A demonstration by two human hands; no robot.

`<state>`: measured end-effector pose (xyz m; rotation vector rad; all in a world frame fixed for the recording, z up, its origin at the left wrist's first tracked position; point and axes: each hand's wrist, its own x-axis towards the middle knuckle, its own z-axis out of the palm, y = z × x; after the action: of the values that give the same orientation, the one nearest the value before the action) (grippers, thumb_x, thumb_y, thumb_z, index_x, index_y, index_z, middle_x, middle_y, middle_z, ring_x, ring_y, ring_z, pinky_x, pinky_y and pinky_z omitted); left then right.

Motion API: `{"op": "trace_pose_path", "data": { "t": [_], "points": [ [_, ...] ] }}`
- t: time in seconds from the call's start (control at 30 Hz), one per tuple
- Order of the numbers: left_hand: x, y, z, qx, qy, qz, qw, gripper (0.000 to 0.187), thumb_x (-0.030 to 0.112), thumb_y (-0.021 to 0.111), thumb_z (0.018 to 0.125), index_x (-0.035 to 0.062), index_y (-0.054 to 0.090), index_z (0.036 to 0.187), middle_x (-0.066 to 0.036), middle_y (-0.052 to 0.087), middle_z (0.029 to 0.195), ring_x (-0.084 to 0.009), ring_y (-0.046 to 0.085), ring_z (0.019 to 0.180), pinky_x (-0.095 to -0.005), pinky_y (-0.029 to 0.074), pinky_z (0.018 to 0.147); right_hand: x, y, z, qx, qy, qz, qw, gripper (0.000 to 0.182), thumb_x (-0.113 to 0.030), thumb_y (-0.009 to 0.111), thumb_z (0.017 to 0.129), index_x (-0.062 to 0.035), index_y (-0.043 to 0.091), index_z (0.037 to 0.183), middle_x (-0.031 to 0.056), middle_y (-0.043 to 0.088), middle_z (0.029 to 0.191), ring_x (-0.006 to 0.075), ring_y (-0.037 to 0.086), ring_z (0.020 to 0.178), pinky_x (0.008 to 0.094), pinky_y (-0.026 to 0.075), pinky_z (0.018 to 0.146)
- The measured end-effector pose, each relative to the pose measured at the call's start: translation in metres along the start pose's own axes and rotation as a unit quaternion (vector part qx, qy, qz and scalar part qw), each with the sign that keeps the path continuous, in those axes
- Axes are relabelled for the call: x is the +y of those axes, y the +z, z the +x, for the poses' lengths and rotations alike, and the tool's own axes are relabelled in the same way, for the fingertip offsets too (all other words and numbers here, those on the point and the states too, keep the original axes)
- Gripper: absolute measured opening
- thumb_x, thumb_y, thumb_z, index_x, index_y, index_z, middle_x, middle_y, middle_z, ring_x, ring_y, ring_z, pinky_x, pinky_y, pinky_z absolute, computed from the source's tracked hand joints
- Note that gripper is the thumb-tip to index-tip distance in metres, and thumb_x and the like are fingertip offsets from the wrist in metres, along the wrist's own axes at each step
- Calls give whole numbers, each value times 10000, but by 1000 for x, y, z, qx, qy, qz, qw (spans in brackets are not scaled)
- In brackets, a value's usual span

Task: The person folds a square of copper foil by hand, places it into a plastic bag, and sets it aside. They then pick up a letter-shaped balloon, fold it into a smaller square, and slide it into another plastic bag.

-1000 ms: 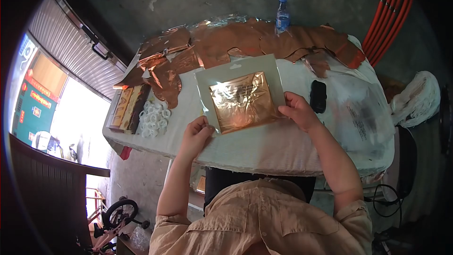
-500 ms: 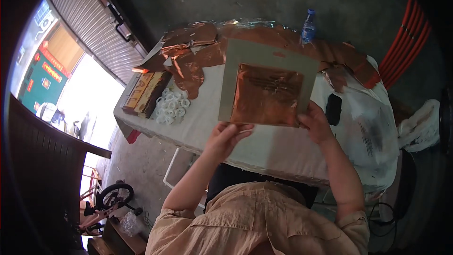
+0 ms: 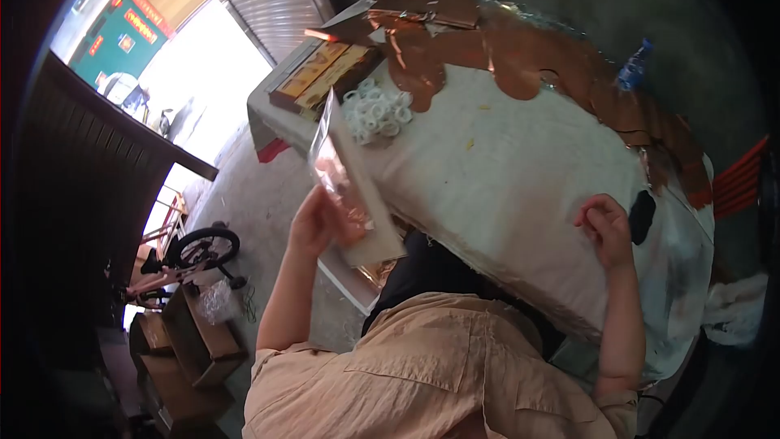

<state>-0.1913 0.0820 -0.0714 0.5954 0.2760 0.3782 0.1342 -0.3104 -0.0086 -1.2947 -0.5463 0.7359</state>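
Note:
My left hand [image 3: 311, 225] grips a flat card-backed package [image 3: 351, 199] at its left edge, beyond the near edge of the table. The package is tilted steeply, with a copper-coloured sheet under shiny clear film on a pale card. My right hand [image 3: 605, 229] hovers over the white table cover [image 3: 520, 195], fingers loosely bent and nothing seen in them. Close by on its right lies a small black object [image 3: 643, 217]. A pile of white rings [image 3: 376, 110] lies behind the package, beside a yellow-brown box [image 3: 335, 73].
Copper-coloured sheeting [image 3: 569, 73] runs along the table's far edge, and a blue-labelled bottle [image 3: 634, 67] leans there in view. Cardboard boxes [image 3: 183, 358] and a small bicycle [image 3: 195, 256] stand on the floor to the left. Clear plastic [image 3: 682, 276] covers the right end.
My right hand has let go of the package and moved right. My left hand has carried it left and turned it nearly edge-on. The view has swung to the right.

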Motion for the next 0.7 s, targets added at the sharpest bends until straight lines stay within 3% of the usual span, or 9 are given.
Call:
{"op": "trace_pose_path", "data": {
  "t": [0.07,0.13,0.2,0.3,0.43,0.57,0.63,0.67,0.7],
  "points": [
    [6,-11,-32,161,22,28,986,253,264,488,966,53,609,1034,-70,674,929,-183,656,851,-324,539,756,5,-4,3,17,0,-5,1000,65,-65,547,890,-48,578,944,62,620,759,46,418,554,178,313,496],
    [-1,-156,-71,112,37,65,991,226,265,502,960,66,598,1006,-50,650,893,-163,629,769,-296,512,677,7,-3,4,78,-7,-39,996,57,-106,562,908,-57,578,933,24,585,717,30,405,542,169,293,484],
    [-35,-187,-91,321,103,151,929,214,272,514,956,67,575,965,-40,623,843,-153,600,724,-277,479,623,11,-3,7,100,-31,-82,991,54,-105,559,914,-59,578,932,9,575,711,22,401,544,164,287,483],
    [-73,-218,-112,443,49,106,889,203,284,552,937,106,535,1034,-24,627,886,-162,613,762,-319,495,625,18,-3,10,126,-55,-143,980,50,-98,547,925,-60,578,935,-24,555,704,4,387,548,153,272,480],
    [-115,-264,-111,467,-2,96,879,228,297,592,915,135,525,1060,-12,625,935,-165,619,787,-330,508,654,26,0,11,127,-38,-189,973,49,-89,545,926,-52,575,933,-27,552,703,0,370,541,154,268,482],
    [-151,-308,-96,525,-46,116,842,290,331,645,879,119,558,1056,-7,620,867,-160,598,759,-338,491,646,29,-1,12,121,-59,-213,968,48,-79,546,924,-45,578,939,-33,547,703,-3,369,547,151,264,486],
    [-165,-329,-85,622,-113,237,738,364,335,682,841,77,594,1082,-21,634,906,-156,600,767,-354,482,653,30,0,11,123,-54,-212,968,48,-74,546,922,-44,579,939,-34,545,703,-3,374,550,151,264,488],
    [-170,-332,-81,604,-101,267,744,468,333,721,794,4,603,1104,-58,651,928,-163,613,802,-372,484,686,30,0,11,126,-52,-208,969,48,-70,545,920,-43,580,939,-36,543,703,-3,378,554,150,264,489],
    [-167,-314,-75,605,-101,266,743,468,333,721,794,4,603,1104,-58,651,928,-163,613,802,-372,484,686,29,0,12,125,-52,-208,969,48,-70,545,920,-43,580,939,-36,543,703,-3,378,554,150,264,489]
  ]
}}
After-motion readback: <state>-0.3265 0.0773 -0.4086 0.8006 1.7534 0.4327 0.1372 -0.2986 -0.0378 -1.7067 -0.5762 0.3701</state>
